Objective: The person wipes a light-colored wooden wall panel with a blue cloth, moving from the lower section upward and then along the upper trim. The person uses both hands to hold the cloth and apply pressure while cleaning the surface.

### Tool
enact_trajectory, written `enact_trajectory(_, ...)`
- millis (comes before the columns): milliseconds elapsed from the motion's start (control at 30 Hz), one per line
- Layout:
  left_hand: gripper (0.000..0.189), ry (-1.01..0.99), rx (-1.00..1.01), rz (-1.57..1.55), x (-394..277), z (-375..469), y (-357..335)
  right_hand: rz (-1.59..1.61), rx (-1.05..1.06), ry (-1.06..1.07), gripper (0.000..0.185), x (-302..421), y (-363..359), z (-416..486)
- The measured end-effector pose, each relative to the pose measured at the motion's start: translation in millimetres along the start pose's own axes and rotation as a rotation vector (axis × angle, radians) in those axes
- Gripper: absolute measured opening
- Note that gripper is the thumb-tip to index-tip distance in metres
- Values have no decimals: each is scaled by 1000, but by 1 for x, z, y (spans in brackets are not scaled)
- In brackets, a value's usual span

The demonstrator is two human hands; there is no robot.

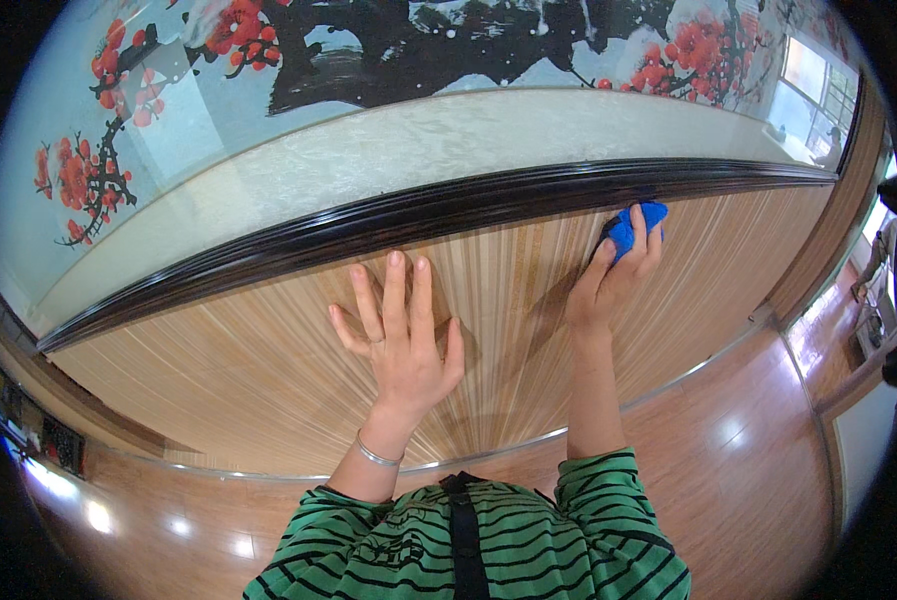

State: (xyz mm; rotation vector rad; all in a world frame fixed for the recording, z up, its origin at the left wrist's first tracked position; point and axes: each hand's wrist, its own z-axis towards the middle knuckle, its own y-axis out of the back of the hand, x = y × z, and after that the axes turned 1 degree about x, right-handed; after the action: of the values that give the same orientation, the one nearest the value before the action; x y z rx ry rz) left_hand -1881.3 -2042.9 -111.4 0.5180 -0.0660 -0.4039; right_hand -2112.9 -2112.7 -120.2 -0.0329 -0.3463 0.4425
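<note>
Bunched in my right hand (612, 274) is a blue cloth (642, 221), held against the wall just under the dark moulded frame (448, 204). My left hand (403, 341) lies flat on the striped beige wall covering (508, 300), fingers spread and holding nothing. Its fingertips come close to the frame's lower edge. Above the frame is a large picture panel (215, 172) with red blossoms and black brushwork on pale blue. A pale marbled band (448, 127) runs along the bottom of that panel.
A wood-look floor (718, 427) meets the wall at a thin shiny strip (666, 382). Brown upright trim (823, 247) borders the wall at the right, beside a doorway (831, 322) to a bright area. Dark objects (39, 431) stand at the far left. The glossy panel reflects a window (812, 82).
</note>
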Motion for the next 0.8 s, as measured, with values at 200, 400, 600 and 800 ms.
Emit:
enact_trajectory(200,77,11,-17,-5,-2,0,-1,-48,84,192,45,46,-18,-15)
enact_trajectory(400,79,32,-19,0,-6,1,-1,56,320,507,43,80,-18,-30)
enact_trajectory(600,80,46,-17,-22,-21,4,-6,46,292,522,36,16,-2,-1)
enact_trajectory(800,82,65,-24,-31,-31,6,-13,14,48,203,37,-20,5,7)
